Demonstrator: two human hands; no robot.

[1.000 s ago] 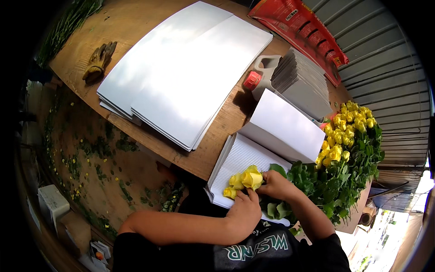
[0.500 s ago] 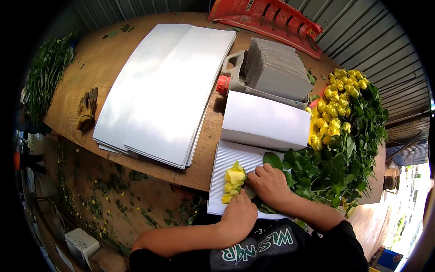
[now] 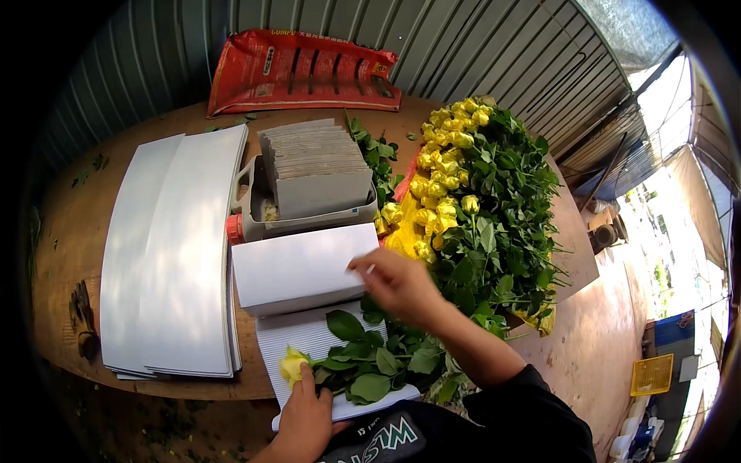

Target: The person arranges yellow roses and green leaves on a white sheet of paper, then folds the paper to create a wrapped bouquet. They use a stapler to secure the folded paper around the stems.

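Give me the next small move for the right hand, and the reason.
Probably move the right hand to the heaped yellow roses and take one stem. The left hand has its fingers at the rose head on the corrugated white sheet, so that flower seems steadied; the right hand appears raised, and the heap looks close enough to reach.

A brown wooden desk (image 3: 65,255) carries everything here. On its left part lie a dark work glove (image 3: 82,320) near the edge and a stack of white sheets (image 3: 174,255). A red bag (image 3: 305,73) stands along the back. In the middle sits a cut-open gray jug (image 3: 309,222); ribbed white cardboard (image 3: 276,339) overhangs the front edge. Yellow roses (image 3: 494,177) are heaped toward the right, with loose leaves (image 3: 100,162) at the back left.
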